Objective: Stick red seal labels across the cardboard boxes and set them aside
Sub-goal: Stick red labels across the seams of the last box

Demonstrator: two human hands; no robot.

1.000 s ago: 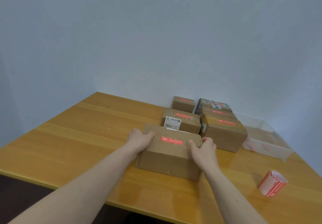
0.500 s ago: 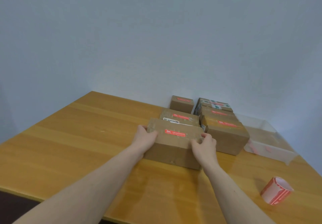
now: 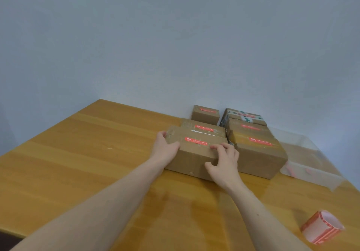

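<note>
- While sealed box (image 3: 194,153) sits on counter (image 3: 97,153) against labelled boxes (image 3: 257,153), left hand (image 3: 165,147) and right hand (image 3: 224,159) grip its ends.
- Push level, snug to neighbours, then let go.
- Label roll (image 3: 321,229) near right.

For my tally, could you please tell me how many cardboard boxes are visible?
6: held box; one behind it; far-left one; three in the right column. Others may be hidden.

Print on the red seal label (image 3: 196,141) is too small to read; the clear tray (image 3: 303,169) looks blurred.
</note>
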